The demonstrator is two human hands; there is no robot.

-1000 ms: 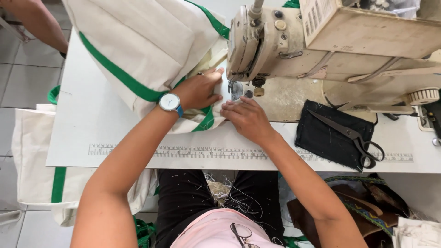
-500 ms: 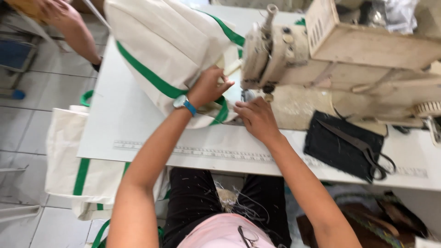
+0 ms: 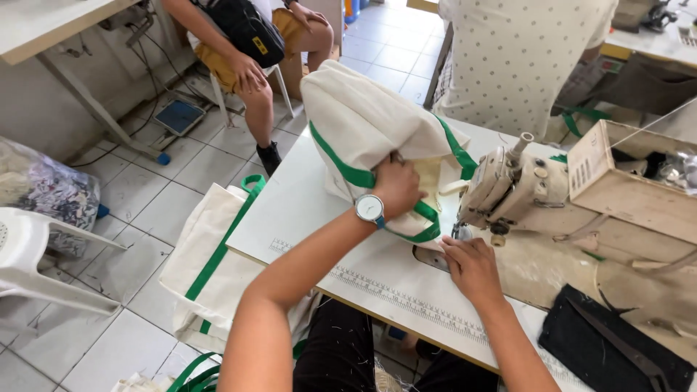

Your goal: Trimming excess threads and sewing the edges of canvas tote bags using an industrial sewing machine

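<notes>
At the needle end of a worn beige sewing machine (image 3: 512, 185), a cream cloth bag with green trim (image 3: 367, 134) stands bunched on the white table (image 3: 305, 210), its lower hem tucked against the machine's head. The left hand (image 3: 398, 185), a round-faced wristwatch (image 3: 370, 209) on its wrist, is clamped on a fold of the bag just left of the machine. The right hand (image 3: 472, 267) lies palm down in front of the needle, fingers together, pressing the bag's hem flat; it grips nothing that can be seen. The two hands are near each other but apart. A printed ruler strip (image 3: 396, 290) runs along the table's near edge, in front of the machine, and bare tabletop stretches left of the bag to the table's corner. One more cream bag with green straps (image 3: 218, 268) hangs off that near left edge toward the tiled floor. To the machine's lower right lies one black pouch (image 3: 610, 348) with one pair of dark scissors (image 3: 617, 345) on it. Beyond the machine, two other people are in view: one seated on a stool (image 3: 250, 43), one standing in a dotted shirt (image 3: 519, 58).
</notes>
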